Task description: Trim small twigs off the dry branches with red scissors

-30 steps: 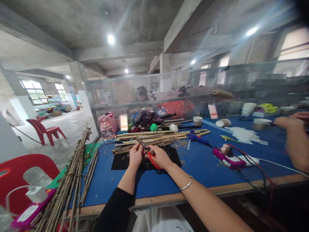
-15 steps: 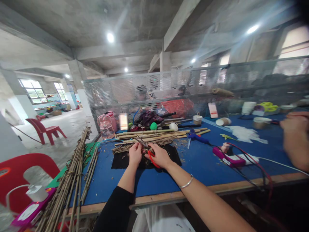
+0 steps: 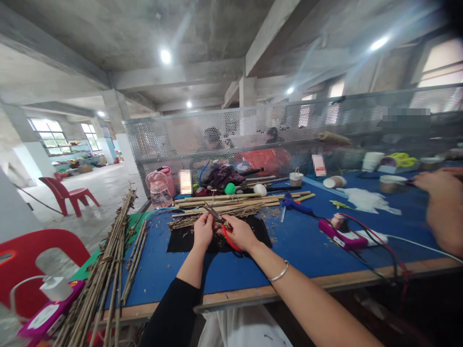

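Observation:
My right hand [image 3: 240,233] is closed around red-handled scissors [image 3: 230,239], whose metal blades point up and to the left. Close beside it, my left hand [image 3: 203,230] has thumb and fingers pressed together near the blades; what is pinched there is too small to make out. Both hands are above a black cloth [image 3: 181,242] strewn with plant scraps. Just behind them lies a bundle of thin dry twigs [image 3: 183,222], with several longer pale sticks [image 3: 195,204] farther back.
Long tied stalks [image 3: 104,260] lean across the table's left end. On the right are a blue glue gun [image 3: 298,206], a purple power strip [image 3: 342,235] with cables, and a paper cup [image 3: 392,183]. Another person's hand [image 3: 443,207] is at the right edge. A mesh partition [image 3: 162,140] stands behind.
My hands stay nearly in place, with only a slight shift of the scissors. At the right edge, the other person's hand has moved a little to the left, towards the paper cup.

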Demonstrator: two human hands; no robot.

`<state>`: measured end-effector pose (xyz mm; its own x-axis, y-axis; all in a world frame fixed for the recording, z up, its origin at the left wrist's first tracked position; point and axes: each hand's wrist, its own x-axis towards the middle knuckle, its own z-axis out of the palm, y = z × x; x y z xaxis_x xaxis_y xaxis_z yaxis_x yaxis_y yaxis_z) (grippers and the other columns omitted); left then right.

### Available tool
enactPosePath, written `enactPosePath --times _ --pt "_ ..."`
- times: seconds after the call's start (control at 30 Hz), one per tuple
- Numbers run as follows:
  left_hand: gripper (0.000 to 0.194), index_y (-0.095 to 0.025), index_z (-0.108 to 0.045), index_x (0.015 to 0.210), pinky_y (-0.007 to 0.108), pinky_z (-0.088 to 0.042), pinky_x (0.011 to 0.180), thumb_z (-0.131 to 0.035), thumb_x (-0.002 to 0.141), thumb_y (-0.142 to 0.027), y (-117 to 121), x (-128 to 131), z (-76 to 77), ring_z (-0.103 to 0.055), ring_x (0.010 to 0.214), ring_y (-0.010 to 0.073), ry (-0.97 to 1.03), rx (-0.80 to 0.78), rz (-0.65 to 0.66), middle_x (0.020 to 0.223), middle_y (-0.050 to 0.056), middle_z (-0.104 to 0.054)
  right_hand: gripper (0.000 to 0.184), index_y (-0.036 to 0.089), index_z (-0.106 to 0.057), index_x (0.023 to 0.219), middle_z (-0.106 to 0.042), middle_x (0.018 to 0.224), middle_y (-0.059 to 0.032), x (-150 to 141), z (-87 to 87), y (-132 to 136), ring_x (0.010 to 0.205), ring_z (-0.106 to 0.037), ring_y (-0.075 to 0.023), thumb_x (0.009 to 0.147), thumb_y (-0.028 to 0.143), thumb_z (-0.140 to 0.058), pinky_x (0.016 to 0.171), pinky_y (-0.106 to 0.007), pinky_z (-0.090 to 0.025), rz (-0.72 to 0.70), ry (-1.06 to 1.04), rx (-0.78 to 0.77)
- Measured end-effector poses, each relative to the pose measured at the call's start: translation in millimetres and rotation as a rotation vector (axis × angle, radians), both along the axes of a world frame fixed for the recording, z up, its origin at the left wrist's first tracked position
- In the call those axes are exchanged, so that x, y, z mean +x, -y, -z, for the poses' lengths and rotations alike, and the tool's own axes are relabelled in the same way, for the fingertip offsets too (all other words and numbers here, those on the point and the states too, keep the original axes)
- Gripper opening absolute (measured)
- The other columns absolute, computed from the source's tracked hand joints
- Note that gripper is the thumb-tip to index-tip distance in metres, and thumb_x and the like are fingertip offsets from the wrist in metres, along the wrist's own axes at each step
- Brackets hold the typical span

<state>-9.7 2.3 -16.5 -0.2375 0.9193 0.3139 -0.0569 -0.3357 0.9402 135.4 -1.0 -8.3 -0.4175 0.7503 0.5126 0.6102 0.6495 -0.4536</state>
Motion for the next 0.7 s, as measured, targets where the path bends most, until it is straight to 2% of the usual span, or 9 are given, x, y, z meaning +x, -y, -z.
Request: enactPosePath --times 0.2,0.33,0.47,0.7 --pt "0.029 -0.015 -0.055 0.069 0.02 -0.043 0.048 -0.058 0.068 -0.044 -1.1 -0.1 -1.7 -0.042 0.047 0.0073 0.084 -0.04 -0.023 0.055 -0.004 -0.044 0.042 0.026 -0.052 0.115 -0.062 0.106 -0.0039 0.2 0.7 -2.0 0.094 -0.058 -0.0184 0.077 0.043 -0.054 0.078 -0.028 -0.044 -0.066 -0.009 -0.039" --pt "0.031 -0.015 -0.053 0.07 0.019 -0.041 0.046 -0.056 0.069 -0.047 -2.4 0.4 -0.5 -0.043 0.048 0.0073 0.102 -0.055 -0.007 0.058 -0.003 -0.045 0.047 0.023 -0.051 0.116 -0.06 0.11 -0.0062 -0.2 5.1 -5.1 0.093 -0.058 -0.019 0.076 0.048 -0.054 0.079 -0.029 -0.044 -0.016 0.007 -0.035" --pt "0.029 -0.016 -0.053 0.068 0.019 -0.037 0.044 -0.054 0.072 -0.045 -3.4 -1.2 2.8 -0.04 0.045 0.0072 0.034 -0.04 -0.013 0.054 -0.004 -0.043 0.053 0.023 -0.048 0.118 -0.058 0.111 -0.0067 1.0 5.6 -4.3 0.098 -0.056 -0.0199 0.074 0.052 -0.054 0.082 -0.03 -0.043 0.015 0.047 -0.028" --pt "0.025 -0.016 -0.055 0.068 0.019 -0.03 0.044 -0.052 0.074 -0.039 -2.1 -4.1 2.5 -0.038 0.045 0.0082 -0.109 -0.011 -0.072 0.051 -0.004 -0.044 0.051 0.023 -0.047 0.119 -0.057 0.113 -0.0064 0.9 3.3 -0.9 0.101 -0.054 -0.0194 0.076 0.048 -0.053 0.085 -0.03 -0.041 -0.017 0.024 -0.019"
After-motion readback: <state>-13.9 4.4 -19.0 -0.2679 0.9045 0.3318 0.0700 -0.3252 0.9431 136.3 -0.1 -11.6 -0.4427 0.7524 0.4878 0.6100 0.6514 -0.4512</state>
